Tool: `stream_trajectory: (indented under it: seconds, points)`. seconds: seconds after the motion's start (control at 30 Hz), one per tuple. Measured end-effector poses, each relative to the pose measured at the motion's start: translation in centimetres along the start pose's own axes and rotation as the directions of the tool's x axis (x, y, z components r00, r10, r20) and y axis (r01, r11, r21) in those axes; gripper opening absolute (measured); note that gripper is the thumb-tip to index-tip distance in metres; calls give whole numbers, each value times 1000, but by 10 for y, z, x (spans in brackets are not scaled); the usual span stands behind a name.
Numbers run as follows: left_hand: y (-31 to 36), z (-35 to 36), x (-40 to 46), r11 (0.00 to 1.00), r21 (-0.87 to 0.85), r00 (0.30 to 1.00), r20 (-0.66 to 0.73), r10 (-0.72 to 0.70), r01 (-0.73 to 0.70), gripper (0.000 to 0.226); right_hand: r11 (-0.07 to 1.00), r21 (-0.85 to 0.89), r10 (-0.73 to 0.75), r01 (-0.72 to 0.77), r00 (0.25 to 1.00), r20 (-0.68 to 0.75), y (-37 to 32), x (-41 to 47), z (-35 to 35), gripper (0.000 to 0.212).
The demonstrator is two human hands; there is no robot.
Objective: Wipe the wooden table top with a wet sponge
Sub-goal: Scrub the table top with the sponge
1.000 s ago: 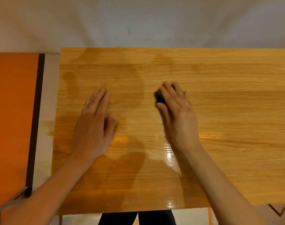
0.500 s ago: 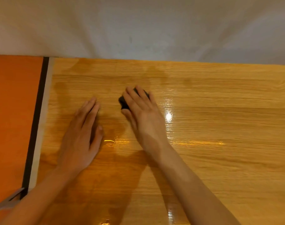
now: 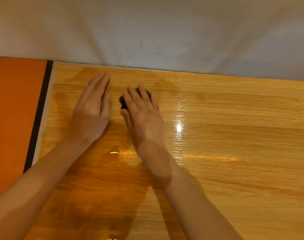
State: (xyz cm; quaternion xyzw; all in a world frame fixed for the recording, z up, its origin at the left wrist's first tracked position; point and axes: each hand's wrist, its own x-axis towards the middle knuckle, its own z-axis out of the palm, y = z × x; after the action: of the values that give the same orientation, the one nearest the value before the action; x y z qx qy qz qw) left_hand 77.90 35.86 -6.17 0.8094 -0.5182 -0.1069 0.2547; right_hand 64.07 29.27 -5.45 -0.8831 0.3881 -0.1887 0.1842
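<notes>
The wooden table top (image 3: 234,118) fills most of the view, glossy with wet streaks right of my hands. My right hand (image 3: 142,111) presses flat on a dark sponge (image 3: 123,101), which shows only at its left edge and between my fingers. My left hand (image 3: 92,108) lies flat on the wood just left of the sponge, fingers together and pointing toward the far edge, holding nothing. Both hands are in the table's far left part.
A grey-white wall (image 3: 147,32) runs along the table's far edge. To the left, past a pale strip and a black band (image 3: 38,115), lies an orange surface (image 3: 12,118). Darker damp patches mark the wood near my forearms.
My right hand has slid the sponge left and toward the far edge. My left hand has moved forward too, close to the far edge. The view has shifted so the wall takes up more.
</notes>
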Motion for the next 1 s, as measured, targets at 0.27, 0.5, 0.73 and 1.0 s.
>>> stream_trajectory:
  seconds: [0.27, 0.5, 0.73, 1.0]
  points:
    - [3, 3, 4, 998, 65, 1000, 22, -5, 4, 50, 981, 34, 184, -190, 972, 146, 110, -77, -106, 46]
    - [10, -1, 9, 994, 80, 996, 54, -73, 68, 50, 979, 9, 202, -203, 976, 80, 126, 22, -79, 44]
    - [6, -1, 7, 995, 96, 998, 50, -41, 37, 55, 977, 9, 213, -214, 975, 65, 80, -41, -69, 43]
    - [5, 0, 7, 994, 109, 999, 40, -36, 31, 53, 983, 2, 182, -183, 982, 54, 80, 50, -42, 42]
